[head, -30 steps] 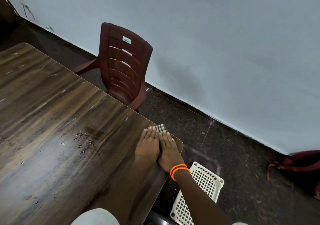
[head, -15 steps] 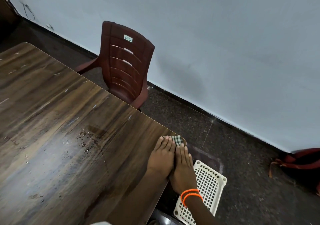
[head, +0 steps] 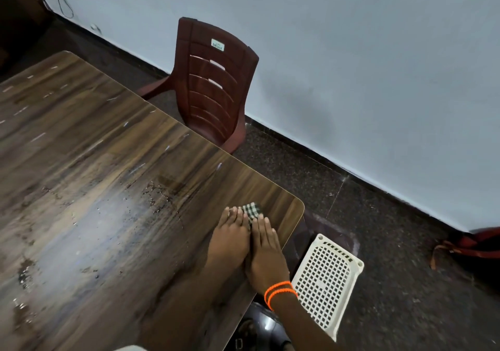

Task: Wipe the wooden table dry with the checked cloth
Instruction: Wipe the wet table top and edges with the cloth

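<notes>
The checked cloth (head: 252, 211) lies folded near the right corner of the wooden table (head: 113, 177), mostly hidden under my hands. My left hand (head: 232, 235) and my right hand (head: 266, 253) press flat on it side by side, fingers straight and pointing away from me. Only a small black-and-white patch of cloth shows past my fingertips. Wet streaks and dark specks (head: 159, 196) mark the tabletop to the left of my hands. Orange bands circle my right wrist.
A dark red plastic chair (head: 216, 85) stands against the table's far edge by the pale wall. A white perforated basket (head: 327, 277) lies on the dark floor right of the table corner. A red bag (head: 476, 245) sits at the right edge.
Both hands slid with the cloth toward the table's corner edge half a second ago, then came back inward a little. The view has shifted slightly.
</notes>
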{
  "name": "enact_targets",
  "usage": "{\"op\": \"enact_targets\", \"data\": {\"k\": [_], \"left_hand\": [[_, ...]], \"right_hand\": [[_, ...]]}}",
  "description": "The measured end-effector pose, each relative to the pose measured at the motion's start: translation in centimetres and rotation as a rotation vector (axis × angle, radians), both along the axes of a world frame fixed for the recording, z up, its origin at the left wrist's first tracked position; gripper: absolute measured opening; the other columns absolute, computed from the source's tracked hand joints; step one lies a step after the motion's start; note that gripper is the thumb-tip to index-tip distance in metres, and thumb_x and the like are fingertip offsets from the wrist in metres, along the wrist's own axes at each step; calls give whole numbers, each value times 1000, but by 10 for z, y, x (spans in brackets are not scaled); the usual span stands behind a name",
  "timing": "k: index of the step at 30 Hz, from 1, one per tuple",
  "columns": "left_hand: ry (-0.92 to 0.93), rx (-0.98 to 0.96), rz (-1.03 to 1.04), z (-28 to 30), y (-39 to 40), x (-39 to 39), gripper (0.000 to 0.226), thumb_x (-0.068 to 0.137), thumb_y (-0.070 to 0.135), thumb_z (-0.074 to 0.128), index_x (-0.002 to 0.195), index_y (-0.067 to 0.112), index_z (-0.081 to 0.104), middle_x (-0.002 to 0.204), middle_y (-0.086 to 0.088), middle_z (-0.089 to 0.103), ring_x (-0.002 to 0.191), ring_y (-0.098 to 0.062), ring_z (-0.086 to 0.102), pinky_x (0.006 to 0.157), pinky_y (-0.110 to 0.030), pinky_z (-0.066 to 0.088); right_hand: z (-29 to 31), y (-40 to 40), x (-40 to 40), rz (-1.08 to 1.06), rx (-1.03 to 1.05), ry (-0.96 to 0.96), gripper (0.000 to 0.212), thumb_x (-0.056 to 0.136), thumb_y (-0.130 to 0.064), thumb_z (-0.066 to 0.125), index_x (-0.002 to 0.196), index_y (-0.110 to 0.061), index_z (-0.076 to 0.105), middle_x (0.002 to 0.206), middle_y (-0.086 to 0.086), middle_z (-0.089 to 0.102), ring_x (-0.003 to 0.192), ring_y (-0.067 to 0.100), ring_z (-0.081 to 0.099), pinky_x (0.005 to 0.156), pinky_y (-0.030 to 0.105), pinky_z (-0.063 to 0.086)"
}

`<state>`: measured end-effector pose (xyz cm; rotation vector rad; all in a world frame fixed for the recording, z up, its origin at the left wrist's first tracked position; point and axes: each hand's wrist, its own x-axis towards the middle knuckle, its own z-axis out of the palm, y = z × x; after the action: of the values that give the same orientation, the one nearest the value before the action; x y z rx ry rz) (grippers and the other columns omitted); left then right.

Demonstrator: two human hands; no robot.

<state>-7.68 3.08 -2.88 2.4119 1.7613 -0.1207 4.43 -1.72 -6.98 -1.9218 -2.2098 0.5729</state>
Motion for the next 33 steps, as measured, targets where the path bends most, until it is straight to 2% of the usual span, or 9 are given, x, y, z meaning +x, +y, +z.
{"op": "enact_targets", "data": {"k": [3,7,11,14,17,21,24,29,33], "left_hand": [[-64,-18,-68,-4,-38,8,52,86,27,40,123,-1,61,126,-19,62,126,-30,51,116,-44,20],[-86,-64,-110,-6,-51,36,54,90,37,45,129,3,58,135,-16,56,133,-28,43,113,-44,21],[-64,-33,-51,-7,-19,41,55,94,39,38,135,6,53,141,-12,52,138,-24,37,117,-44,14],[-11,-18,48,-7,4,24,53,98,34,35,143,7,42,149,-10,42,143,-22,28,119,-43,7],[2,-8,138,-8,12,-4,50,98,30,36,142,7,43,147,-10,44,142,-21,31,119,-43,10],[-31,19,170,-13,-16,-42,46,93,27,44,132,4,54,136,-14,56,134,-25,43,117,-43,19],[-72,4,149,-13,-58,-52,52,90,31,42,131,3,56,135,-14,56,134,-27,42,115,-45,21],[-130,-55,54,-12,-108,-21,50,90,29,49,131,2,56,136,-15,55,136,-29,40,115,-47,21],[-139,-55,49,-5,-90,5,49,91,31,46,130,3,56,135,-15,57,134,-27,43,115,-48,23]], "right_hand": [[4,-44,10,-53,20,38,74,91,-18,50,154,-9,13,163,6,9,150,17,0,118,39,17],[6,-65,39,-111,40,30,68,95,-22,46,154,-8,15,162,8,10,150,18,1,119,40,17],[8,-26,44,-91,52,-41,67,95,-26,37,154,-7,12,162,10,7,150,19,0,120,40,12],[14,10,23,-36,20,-82,74,85,-30,30,153,-4,13,162,14,9,150,24,5,120,39,8],[19,24,-7,56,-26,-73,85,78,-39,22,153,-1,7,161,14,0,150,26,-2,122,41,6],[14,-3,-41,78,1,-58,77,85,-28,32,153,-2,9,162,15,6,150,25,0,119,42,13],[12,-45,-46,83,6,-9,76,86,-21,42,153,-5,10,162,11,7,150,21,-2,119,40,12],[13,-102,-14,49,-11,-22,79,87,-19,51,153,-6,12,162,10,8,150,21,1,119,43,15],[17,-85,10,26,-6,-57,82,86,-18,59,153,-3,14,162,14,11,150,23,3,119,47,17]]}}
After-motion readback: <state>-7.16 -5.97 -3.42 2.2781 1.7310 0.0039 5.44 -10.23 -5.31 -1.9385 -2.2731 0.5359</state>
